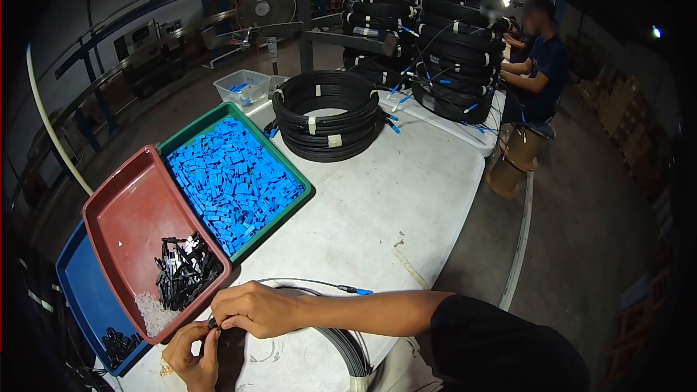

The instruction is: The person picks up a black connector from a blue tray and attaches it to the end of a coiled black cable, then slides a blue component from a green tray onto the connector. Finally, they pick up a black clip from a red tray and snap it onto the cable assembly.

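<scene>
White desk (377, 196) here — left hand (192, 354) and right hand (254, 310) both pinching a small black part (213, 324) between them, red tray (134, 207) just beyond

No text, number, brand or sign can be read here: the pale bands (334, 141) on the black cable coils (345, 348) and the round disc (263, 9) at the back show no legible lettering.

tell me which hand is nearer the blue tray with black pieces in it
Left. The left hand is just right of the blue tray; the right hand is farther right, beyond the left hand.
</scene>
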`<action>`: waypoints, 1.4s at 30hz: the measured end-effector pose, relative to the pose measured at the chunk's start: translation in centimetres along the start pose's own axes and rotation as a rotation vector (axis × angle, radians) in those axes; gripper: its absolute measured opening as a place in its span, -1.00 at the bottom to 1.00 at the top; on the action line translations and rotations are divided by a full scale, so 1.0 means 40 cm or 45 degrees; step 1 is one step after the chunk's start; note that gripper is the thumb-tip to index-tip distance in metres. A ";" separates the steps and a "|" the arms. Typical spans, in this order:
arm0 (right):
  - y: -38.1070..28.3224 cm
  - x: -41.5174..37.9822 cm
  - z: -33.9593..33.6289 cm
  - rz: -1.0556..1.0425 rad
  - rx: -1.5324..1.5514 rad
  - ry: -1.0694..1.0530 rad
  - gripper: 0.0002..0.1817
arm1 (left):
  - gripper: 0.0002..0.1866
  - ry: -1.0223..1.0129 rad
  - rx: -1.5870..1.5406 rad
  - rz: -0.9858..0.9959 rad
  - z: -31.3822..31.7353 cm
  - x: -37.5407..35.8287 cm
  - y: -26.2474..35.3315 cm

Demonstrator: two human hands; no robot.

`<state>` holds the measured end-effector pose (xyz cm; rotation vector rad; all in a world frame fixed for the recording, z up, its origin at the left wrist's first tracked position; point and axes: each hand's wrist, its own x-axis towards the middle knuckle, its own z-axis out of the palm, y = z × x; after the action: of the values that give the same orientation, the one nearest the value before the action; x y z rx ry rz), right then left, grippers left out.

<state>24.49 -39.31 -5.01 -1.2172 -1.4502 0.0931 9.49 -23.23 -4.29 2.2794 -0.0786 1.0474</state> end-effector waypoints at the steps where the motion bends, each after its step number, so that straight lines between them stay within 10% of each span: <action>1: -0.002 0.001 0.000 0.014 0.011 -0.009 -0.93 | -0.82 -0.023 0.007 0.050 -0.003 -0.003 -0.003; 15: -0.039 0.020 -0.010 0.082 -0.204 -0.067 -0.88 | -0.50 -0.061 -0.120 -0.058 -0.011 0.016 0.019; 42: -0.049 0.026 -0.021 0.137 -0.270 -0.074 -0.85 | -0.66 -0.136 -0.206 -0.184 -0.026 0.016 0.019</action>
<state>24.18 -39.95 -2.73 -1.4764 -1.4719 0.0493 9.04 -23.13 -2.94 2.1588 -0.0403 0.8151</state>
